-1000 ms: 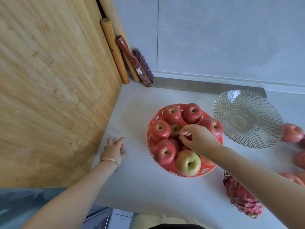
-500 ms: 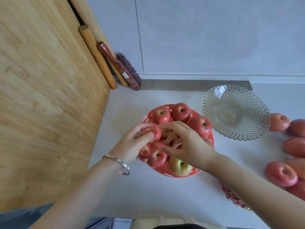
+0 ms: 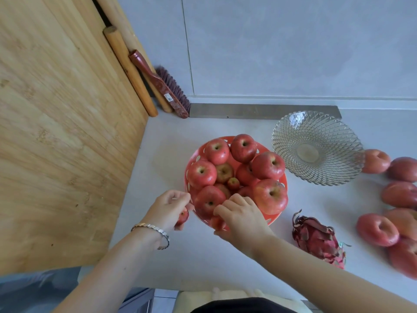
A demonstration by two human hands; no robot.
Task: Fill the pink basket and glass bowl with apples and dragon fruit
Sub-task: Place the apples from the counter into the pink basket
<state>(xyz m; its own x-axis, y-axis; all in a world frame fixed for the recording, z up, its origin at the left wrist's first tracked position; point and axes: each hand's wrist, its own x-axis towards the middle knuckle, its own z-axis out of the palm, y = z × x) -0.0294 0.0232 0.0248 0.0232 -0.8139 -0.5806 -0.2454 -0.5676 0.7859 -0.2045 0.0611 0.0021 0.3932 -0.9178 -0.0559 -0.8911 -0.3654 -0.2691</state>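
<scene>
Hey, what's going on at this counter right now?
A person is loading fruit. The pink basket is already piled with apples, and both hands are at its near rim: the left hand has a small red fruit in its grip, and the right hand rests against the basket's front edge. The glass bowl is empty. A dragon fruit and several loose apples wait on the counter.

Bare grey countertop [image 3: 162, 154] lies open left of both hands; the apple-heaped pink plastic basket [image 3: 274, 219] blocks passage directly ahead.
</scene>
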